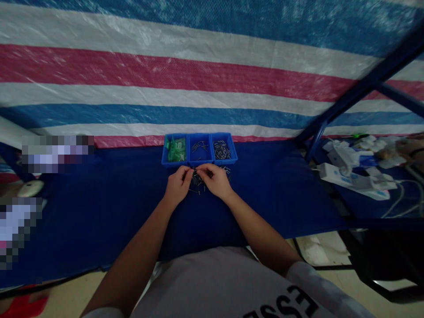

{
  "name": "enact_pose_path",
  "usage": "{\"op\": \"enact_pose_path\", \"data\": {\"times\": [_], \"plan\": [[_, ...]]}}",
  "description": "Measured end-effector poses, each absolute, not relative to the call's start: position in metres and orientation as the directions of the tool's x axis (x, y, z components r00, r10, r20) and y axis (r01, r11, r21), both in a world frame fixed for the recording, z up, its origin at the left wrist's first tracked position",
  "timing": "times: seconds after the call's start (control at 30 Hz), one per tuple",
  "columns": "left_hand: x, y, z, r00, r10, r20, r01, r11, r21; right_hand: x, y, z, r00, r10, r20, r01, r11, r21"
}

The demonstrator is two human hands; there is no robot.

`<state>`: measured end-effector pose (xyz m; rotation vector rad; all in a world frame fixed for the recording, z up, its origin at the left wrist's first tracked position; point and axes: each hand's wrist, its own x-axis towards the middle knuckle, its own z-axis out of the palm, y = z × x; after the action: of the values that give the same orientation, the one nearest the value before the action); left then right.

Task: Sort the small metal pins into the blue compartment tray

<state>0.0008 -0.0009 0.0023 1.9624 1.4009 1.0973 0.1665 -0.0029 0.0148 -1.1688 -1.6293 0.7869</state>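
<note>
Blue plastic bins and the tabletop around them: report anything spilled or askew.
Slim metal pieces lie loose on the dark blue tabletop, scattered in front of the bins, by both hands. They look spilled because they are outside any bin, though that may be deliberate. The bins stand upright, side by side; none looks askew.

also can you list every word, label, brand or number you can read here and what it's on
"ESSE", dark letters on the grey shirt, cut off by the picture's bottom edge, so the whole word can't be read
White power strip: faint bluish marks, too blurred to read
Green packets: nothing readable at this size
</note>
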Motion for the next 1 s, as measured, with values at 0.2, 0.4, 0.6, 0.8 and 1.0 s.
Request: {"op": "enact_pose_path", "data": {"times": [0.2, 0.4, 0.6, 0.8, 1.0], "plan": [[0.0009, -0.0001, -0.0006, 0.139, 0.923, 0.358, 0.508, -0.377, 0.775, 0.1669, -0.0031, 0.0151, -0.095, 0.948, 0.302, 0.356, 0.316, -0.880], [0.0014, 0.0007, -0.0033, 0.134, 0.919, 0.371, 0.490, -0.387, 0.781, 0.1670, -0.0026, 0.0138, -0.090, 0.955, 0.284, 0.340, 0.297, -0.892], [0.0027, 0.0009, -0.0016, 0.135, 0.914, 0.383, 0.505, -0.397, 0.767, 0.1671, -0.0019, 0.0128, -0.093, 0.953, 0.288, 0.354, 0.302, -0.885], [0.0018, -0.0002, -0.0009, 0.140, 0.920, 0.367, 0.509, -0.384, 0.770, 0.1670, -0.0026, 0.0152, -0.100, 0.947, 0.305, 0.356, 0.321, -0.878], [0.0007, -0.0004, 0.0010, 0.177, 0.920, 0.350, 0.525, -0.389, 0.757, 0.1662, -0.0036, 0.0167, -0.086, 0.952, 0.295, 0.367, 0.306, -0.879]]}}
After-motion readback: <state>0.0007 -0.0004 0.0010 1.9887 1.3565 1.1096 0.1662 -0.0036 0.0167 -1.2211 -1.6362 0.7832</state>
